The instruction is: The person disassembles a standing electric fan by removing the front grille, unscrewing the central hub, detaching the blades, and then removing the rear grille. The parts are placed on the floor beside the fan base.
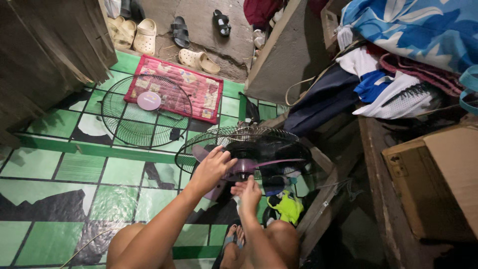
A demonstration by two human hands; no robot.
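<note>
1. Head view: the left hand (pixel 211 169) is laid with fingers spread on the purple blade (pixel 271 163) of a fan (pixel 244 149), gripping nothing.
2. The right hand (pixel 249 192) is held just below the hub (pixel 242 151), fingers curled narrow; whether anything is pinched cannot be told.
3. The fan's rear guard (pixel 199 144) is seen behind both hands.
4. A loose front guard (pixel 144 112) lies on the floor (pixel 50 169), well beyond the left hand, partly over a red mat (pixel 199 92).
</note>
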